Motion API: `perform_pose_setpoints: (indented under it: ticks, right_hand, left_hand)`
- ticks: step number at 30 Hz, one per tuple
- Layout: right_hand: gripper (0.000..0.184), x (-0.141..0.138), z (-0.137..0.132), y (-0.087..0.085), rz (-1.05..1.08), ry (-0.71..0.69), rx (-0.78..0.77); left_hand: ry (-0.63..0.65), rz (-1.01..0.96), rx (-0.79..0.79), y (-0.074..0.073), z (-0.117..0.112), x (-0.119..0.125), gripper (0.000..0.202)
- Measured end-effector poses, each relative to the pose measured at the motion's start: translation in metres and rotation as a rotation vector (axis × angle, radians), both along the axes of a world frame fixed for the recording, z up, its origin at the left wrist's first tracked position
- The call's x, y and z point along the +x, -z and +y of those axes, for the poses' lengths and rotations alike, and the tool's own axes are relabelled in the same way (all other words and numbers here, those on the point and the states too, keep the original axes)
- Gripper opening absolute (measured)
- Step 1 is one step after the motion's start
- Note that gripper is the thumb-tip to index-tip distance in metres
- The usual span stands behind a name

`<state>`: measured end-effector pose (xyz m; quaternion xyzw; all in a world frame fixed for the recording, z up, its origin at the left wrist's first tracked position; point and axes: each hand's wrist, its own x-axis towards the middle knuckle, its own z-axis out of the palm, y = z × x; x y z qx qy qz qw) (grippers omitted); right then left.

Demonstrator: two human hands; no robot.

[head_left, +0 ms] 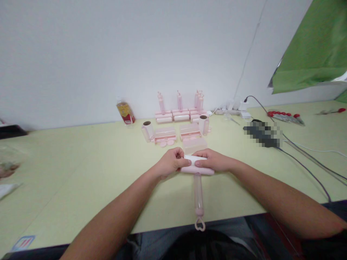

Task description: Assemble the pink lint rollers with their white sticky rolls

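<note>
Near the table's front edge lies a pink lint roller (198, 195), its clear handle pointing toward me and ending in a heart-shaped loop that hangs past the edge. At its head sits a white sticky roll (193, 159) along a pink holder. My left hand (172, 162) is closed around the left end, thumb on the white roll. From the other side, my right hand (215, 160) grips the right end, its thumb also on the roll. Most fingertips are hidden behind the head. Just beyond my hands rests a translucent pink cover (194, 145).
Farther back are open pink cases (191, 135), a white roll (147, 127) standing upright, and assembled lint rollers (181, 115) with upright handles by the wall. A drink bottle (125, 112) stands left. Right are a blurred black device (261, 133), cables, a power strip (227, 112) and red-capped items (284, 116).
</note>
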<state>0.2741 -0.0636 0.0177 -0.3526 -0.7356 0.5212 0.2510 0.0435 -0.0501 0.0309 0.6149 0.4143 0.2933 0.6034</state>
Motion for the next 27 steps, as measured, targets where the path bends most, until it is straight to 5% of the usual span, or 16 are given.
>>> perform_pose_setpoints:
  ticks: [10, 18, 27]
  right_hand:
    - [0.043, -0.006, 0.001, 0.007, 0.016, 0.060, -0.014]
    - [0.043, -0.025, 0.001, 0.014, -0.006, 0.224, 0.038]
    - [0.041, -0.018, 0.001, 0.013, -0.043, 0.236, 0.125]
  left_hand:
    - [-0.033, 0.035, -0.078, -0.003, 0.006, 0.001, 0.044]
    - [-0.135, 0.069, 0.028, 0.007, 0.011, -0.006, 0.037]
    - [-0.047, 0.056, 0.009, 0.008, 0.001, -0.008, 0.042]
